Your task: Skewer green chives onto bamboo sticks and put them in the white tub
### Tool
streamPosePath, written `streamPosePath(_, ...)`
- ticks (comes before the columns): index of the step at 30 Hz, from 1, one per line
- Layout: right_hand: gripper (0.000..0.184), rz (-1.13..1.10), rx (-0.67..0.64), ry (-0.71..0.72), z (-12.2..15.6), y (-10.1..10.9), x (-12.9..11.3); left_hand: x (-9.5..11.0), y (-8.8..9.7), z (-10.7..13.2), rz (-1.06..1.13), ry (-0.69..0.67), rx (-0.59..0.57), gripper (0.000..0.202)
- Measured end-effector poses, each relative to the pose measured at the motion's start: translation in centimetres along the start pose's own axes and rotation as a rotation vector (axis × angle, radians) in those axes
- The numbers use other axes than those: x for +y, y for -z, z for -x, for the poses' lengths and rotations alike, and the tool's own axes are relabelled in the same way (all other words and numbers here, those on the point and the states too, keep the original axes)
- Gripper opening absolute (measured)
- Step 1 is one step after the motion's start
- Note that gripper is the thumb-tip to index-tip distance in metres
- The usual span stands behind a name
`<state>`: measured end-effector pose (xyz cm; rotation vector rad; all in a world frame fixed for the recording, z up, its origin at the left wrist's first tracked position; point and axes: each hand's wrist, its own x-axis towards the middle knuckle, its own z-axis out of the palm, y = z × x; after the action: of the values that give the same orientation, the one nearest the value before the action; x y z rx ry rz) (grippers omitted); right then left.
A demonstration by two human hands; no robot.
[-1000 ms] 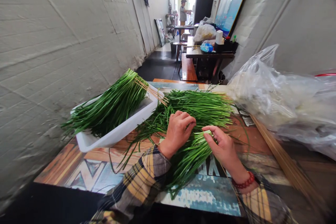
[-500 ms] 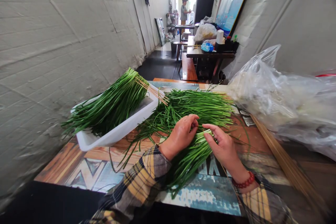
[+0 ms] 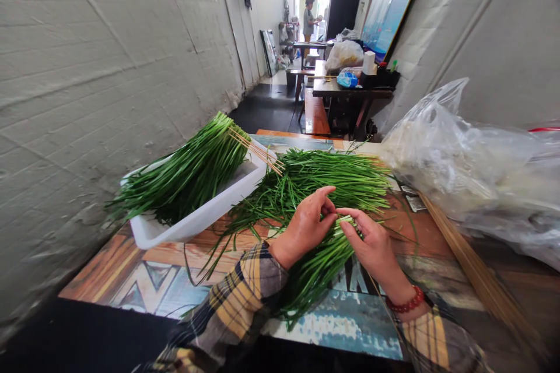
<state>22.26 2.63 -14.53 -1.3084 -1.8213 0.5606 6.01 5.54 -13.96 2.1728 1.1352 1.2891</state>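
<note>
A small bunch of garlic chives (image 3: 312, 282) lies under my hands, its pale cut ends pointing up to the right. My right hand (image 3: 371, 242) has thumb and fingers around those ends. A thin stick (image 3: 380, 294) slants down from beneath my right palm; its upper part is hidden. My left hand (image 3: 308, 221) is curled in a pinch just left of the ends, its fingertips meeting my right index finger. What the pinch holds is too small to make out. Behind both hands spreads a larger pile of loose chives (image 3: 336, 178).
On the left, a white tray (image 3: 199, 226) holds skewered chives (image 3: 188, 169), the skewers (image 3: 258, 151) sticking out. At right lie a bundle of long thin sticks (image 3: 464, 256) and clear plastic bags (image 3: 464, 175). Farther back are another table (image 3: 328, 88) and a standing person (image 3: 308, 20).
My left hand has shifted slightly right, so its fingertips now meet those of my right hand. My right hand stays at the chive ends. The view has shifted slightly.
</note>
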Motion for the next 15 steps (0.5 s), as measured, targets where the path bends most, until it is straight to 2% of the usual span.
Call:
streamPosePath(4, 0.03, 0.017, 0.04, 0.011, 0.1, -0.1, 0.1, 0.0, 0.4, 0.0, -0.035, 0.012, -0.032, 0.044)
streamPosePath(9, 0.031, -0.01, 0.052, -0.038, 0.3, 0.0, 0.2, -0.2, 1.5, -0.3, -0.301, 0.033, -0.209, 0.011)
streamPosePath(12, 0.03, -0.039, 0.057, -0.053, 0.3, 0.2, 0.1, -0.2, 1.9, -0.4, -0.393, 0.016, -0.256, 0.011)
streamPosePath(15, 0.03, -0.062, 0.065, -0.059, 0.3, 0.3, 0.1, 0.0, 2.2, -0.6, -0.38, 0.011, -0.221, 0.012)
